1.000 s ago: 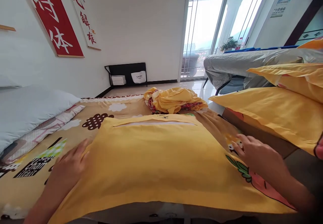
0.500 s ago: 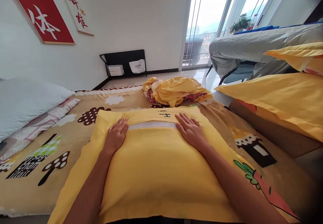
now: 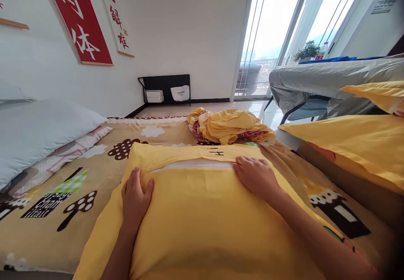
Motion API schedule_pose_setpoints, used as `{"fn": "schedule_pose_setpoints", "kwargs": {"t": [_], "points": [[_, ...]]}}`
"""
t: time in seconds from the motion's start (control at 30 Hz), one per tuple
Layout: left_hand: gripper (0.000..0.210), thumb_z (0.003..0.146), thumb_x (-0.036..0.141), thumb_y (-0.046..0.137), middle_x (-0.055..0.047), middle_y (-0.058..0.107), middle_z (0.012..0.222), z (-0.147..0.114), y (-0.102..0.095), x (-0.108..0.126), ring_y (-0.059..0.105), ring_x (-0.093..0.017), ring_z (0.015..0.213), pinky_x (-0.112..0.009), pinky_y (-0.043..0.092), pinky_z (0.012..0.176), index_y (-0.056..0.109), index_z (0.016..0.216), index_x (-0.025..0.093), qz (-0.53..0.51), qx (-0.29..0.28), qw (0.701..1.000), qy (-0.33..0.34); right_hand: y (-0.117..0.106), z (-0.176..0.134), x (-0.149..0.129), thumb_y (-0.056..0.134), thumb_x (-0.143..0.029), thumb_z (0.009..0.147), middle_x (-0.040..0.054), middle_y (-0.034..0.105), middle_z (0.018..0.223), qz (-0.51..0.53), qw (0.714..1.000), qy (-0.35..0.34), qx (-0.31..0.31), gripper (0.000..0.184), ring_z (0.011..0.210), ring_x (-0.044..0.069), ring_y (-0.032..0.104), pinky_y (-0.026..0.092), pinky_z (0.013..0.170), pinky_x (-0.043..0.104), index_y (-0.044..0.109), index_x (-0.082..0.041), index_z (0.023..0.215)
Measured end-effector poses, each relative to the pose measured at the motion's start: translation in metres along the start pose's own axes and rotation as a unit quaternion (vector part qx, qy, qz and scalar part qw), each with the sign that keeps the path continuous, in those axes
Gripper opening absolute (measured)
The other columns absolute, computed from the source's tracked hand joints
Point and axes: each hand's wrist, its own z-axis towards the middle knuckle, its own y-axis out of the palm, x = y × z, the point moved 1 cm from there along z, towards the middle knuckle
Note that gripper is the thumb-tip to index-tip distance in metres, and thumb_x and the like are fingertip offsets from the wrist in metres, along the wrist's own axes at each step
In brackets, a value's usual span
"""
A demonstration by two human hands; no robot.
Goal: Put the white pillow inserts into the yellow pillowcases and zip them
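Observation:
A plump pillow in a yellow pillowcase (image 3: 186,217) lies on the bed in front of me. Across its far part, a narrow slit under the flap shows the white inner pillow (image 3: 195,164). "Hi" is printed on the flap beyond the slit. On the pillowcase's left side rests my left hand (image 3: 135,198), open, its thumb apart from the fingers. My right hand (image 3: 256,178) lies over the right end of the slit, fingers slightly bent on the flap and gripping nothing that I can see.
Beyond the pillow is a crumpled yellow cloth (image 3: 232,124) with red checked parts. White pillows (image 3: 47,133) lie at left on the patterned bedsheet (image 3: 104,179). Yellow pillowcases (image 3: 350,141) stand at right, near a plastic-covered table (image 3: 328,76). A black shelf (image 3: 166,87) stands by the wall.
My left hand has moved back toward me and outward, its thumb spreading. My right hand has shifted to the slit's right end, fingers bending more. The view has tilted up slightly.

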Motion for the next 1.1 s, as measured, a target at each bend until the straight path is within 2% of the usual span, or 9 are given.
{"fn": "schedule_pose_setpoints", "kwargs": {"t": [0.1,0.17,0.27,0.33,0.47,0.67,0.87,1.0,1.1], "points": [[0.063,0.090,0.049,0.033,-0.016,0.043,0.146,0.002,0.001,0.000,0.033,-0.027,0.139,-0.047,0.025,0.113,0.039,0.139,0.010,-0.001,-0.004,1.000,0.004,-0.036,0.012,-0.063,0.041,-0.028,0.093,0.0139,0.068,0.106,0.010,0.987,-0.160,-0.016,0.028,0.103,0.025,0.060,0.040,0.090,0.035,0.065,-0.015,0.096],[0.061,0.089,0.047,0.034,-0.015,0.043,0.145,0.003,0.002,-0.002,0.033,-0.027,0.139,-0.047,0.026,0.113,0.041,0.138,0.011,-0.003,-0.006,1.000,0.008,-0.045,0.015,-0.111,0.040,-0.027,0.093,0.0117,0.070,0.094,0.040,0.959,-0.277,-0.040,0.027,0.091,0.024,0.064,0.043,0.080,0.033,0.065,-0.016,0.092],[0.058,0.089,0.042,0.035,-0.014,0.045,0.145,0.004,0.002,-0.008,0.035,-0.026,0.138,-0.045,0.026,0.113,0.042,0.138,0.012,-0.020,-0.011,1.000,0.003,-0.026,0.014,-0.168,0.040,-0.021,0.091,0.0104,0.070,0.088,0.067,0.918,-0.384,-0.068,0.025,0.081,0.022,0.066,0.043,0.069,0.030,0.061,-0.016,0.102],[0.056,0.088,0.037,0.034,-0.013,0.046,0.144,0.005,0.003,-0.014,0.038,-0.025,0.136,-0.044,0.027,0.114,0.043,0.137,0.012,-0.036,-0.025,0.999,-0.007,-0.002,0.011,-0.188,0.040,-0.017,0.089,0.0106,0.070,0.089,0.075,0.912,-0.396,-0.078,0.026,0.082,0.023,0.066,0.043,0.069,0.029,0.061,-0.016,0.104],[0.055,0.087,0.036,0.033,-0.012,0.048,0.142,0.007,0.005,-0.020,0.040,-0.024,0.135,-0.044,0.028,0.113,0.046,0.136,0.013,-0.052,-0.038,0.998,-0.010,0.029,0.014,-0.192,0.037,-0.021,0.089,0.0109,0.071,0.092,0.130,0.929,-0.341,-0.064,0.041,0.082,0.025,0.067,0.045,0.070,0.033,0.051,-0.018,0.128],[0.052,0.087,0.035,0.035,-0.012,0.050,0.141,0.009,0.005,-0.016,0.041,-0.025,0.134,-0.045,0.028,0.112,0.048,0.133,0.015,-0.044,-0.025,0.999,-0.015,0.025,0.031,-0.192,0.040,-0.028,0.086,0.0125,0.071,0.099,0.138,0.928,-0.329,-0.110,0.056,0.089,0.028,0.067,0.046,0.073,0.037,0.040,-0.022,0.142],[0.051,0.088,0.031,0.033,-0.008,0.048,0.144,0.009,0.003,-0.011,0.038,-0.023,0.136,-0.045,0.027,0.112,0.048,0.136,0.020,-0.028,-0.045,0.999,-0.007,0.031,0.029,-0.195,0.041,-0.025,0.084,0.0131,0.072,0.095,0.138,0.930,-0.328,-0.093,0.065,0.086,0.029,0.068,0.046,0.070,0.035,0.031,-0.022,0.148],[0.050,0.088,0.028,0.032,-0.008,0.050,0.142,0.010,0.006,-0.011,0.039,-0.021,0.136,-0.043,0.027,0.112,0.052,0.133,0.019,-0.013,-0.034,0.999,-0.001,0.029,0.030,-0.194,0.043,-0.025,0.084,0.0123,0.072,0.094,0.135,0.927,-0.336,-0.094,0.062,0.084,0.028,0.068,0.046,0.070,0.035,0.035,-0.022,0.145],[0.050,0.087,0.026,0.033,-0.009,0.049,0.142,0.010,0.008,-0.011,0.039,-0.021,0.136,-0.043,0.028,0.111,0.052,0.132,0.019,-0.008,-0.029,1.000,-0.001,0.024,0.034,-0.201,0.042,-0.023,0.085,0.0120,0.071,0.096,0.144,0.923,-0.342,-0.097,0.051,0.086,0.026,0.068,0.047,0.073,0.034,0.046,-0.020,0.136]]}}
